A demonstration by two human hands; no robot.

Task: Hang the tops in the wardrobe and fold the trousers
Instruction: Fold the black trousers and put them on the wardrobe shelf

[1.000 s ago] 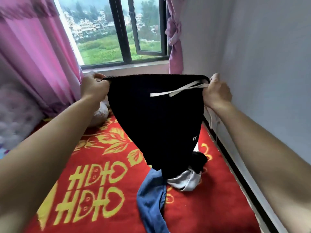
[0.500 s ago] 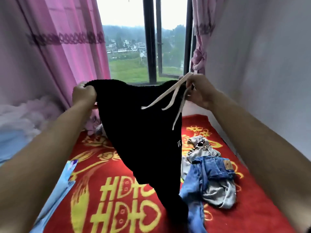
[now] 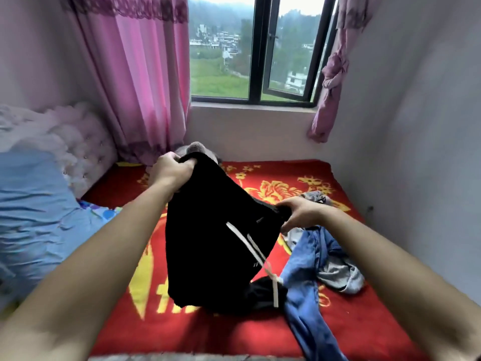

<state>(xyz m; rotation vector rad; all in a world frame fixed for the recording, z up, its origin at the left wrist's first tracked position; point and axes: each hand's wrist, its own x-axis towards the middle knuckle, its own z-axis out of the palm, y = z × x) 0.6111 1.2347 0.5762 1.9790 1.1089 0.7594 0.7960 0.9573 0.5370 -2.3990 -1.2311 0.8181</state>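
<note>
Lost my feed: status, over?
Left hand, right hand both grip black trousers at waistband. Legs bunched on red blanket. Jeans, grey garment beside them.

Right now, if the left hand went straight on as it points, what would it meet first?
Probably the grey fuzzy object just beyond the left hand, which grips the black trousers; depth unclear.

Landmark: drawstring trousers (image 3: 208, 243), held over blanket (image 3: 286, 178), lower end resting on it. Left hand (image 3: 170, 170) gripped far-left waist corner, right hand (image 3: 302, 213) near-right corner. Jeans (image 3: 307, 282) lay on blanket just right of trousers, touching. Crumpled garment (image 3: 341, 274) lay further right, against jeans. Pillow (image 3: 33, 212) sat well left; headboard (image 3: 86, 152) left and behind. Plush toy (image 3: 196, 148) sat just behind, window (image 3: 257, 48) beyond, curtain (image 3: 138, 74) behind-left.
</note>
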